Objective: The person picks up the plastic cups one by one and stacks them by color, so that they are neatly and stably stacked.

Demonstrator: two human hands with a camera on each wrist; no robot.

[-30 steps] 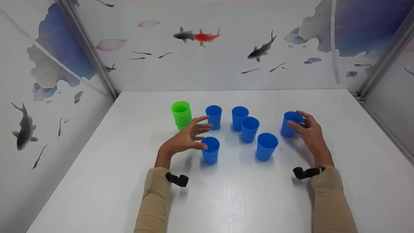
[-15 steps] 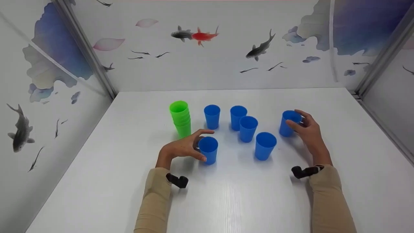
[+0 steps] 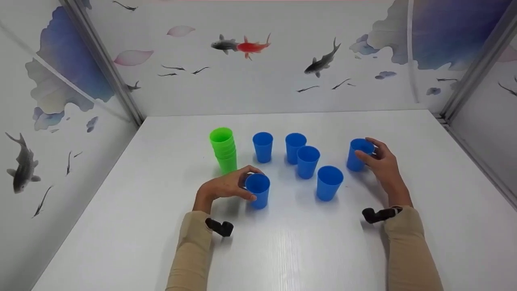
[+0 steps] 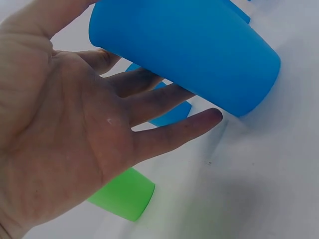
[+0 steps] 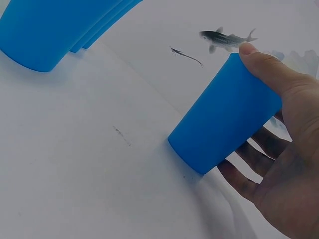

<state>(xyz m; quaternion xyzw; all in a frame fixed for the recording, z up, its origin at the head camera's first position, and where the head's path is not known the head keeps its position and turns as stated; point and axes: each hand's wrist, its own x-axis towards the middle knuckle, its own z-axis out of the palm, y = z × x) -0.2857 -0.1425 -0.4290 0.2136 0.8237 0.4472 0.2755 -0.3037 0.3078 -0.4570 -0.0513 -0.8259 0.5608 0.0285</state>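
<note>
In the head view my left hand (image 3: 224, 186) grips a blue plastic cup (image 3: 258, 197) at the near left of the group, thumb on its near side and index finger behind the rim. The left wrist view has this cup (image 4: 184, 50) close up, with the other fingers stretched along its far side. At the right, my right hand (image 3: 383, 166) holds another blue cup (image 3: 355, 161) around its upper part. Its thumb lies at the rim of that cup (image 5: 227, 114) in the right wrist view, the other fingers partly hidden behind. Both cups are upright on the white table.
Just beyond my left hand stands a stack of green cups (image 3: 227, 157). Several more blue cups stand between my hands: one at the back (image 3: 263, 148), two close together (image 3: 308, 163), and one nearer (image 3: 328, 186). Printed white walls (image 3: 258, 93) enclose the white table (image 3: 282, 250).
My left hand has come down and closed its thumb and fingers around the near-left blue cup. My right hand keeps its hold on its cup. The view has shifted slightly.
</note>
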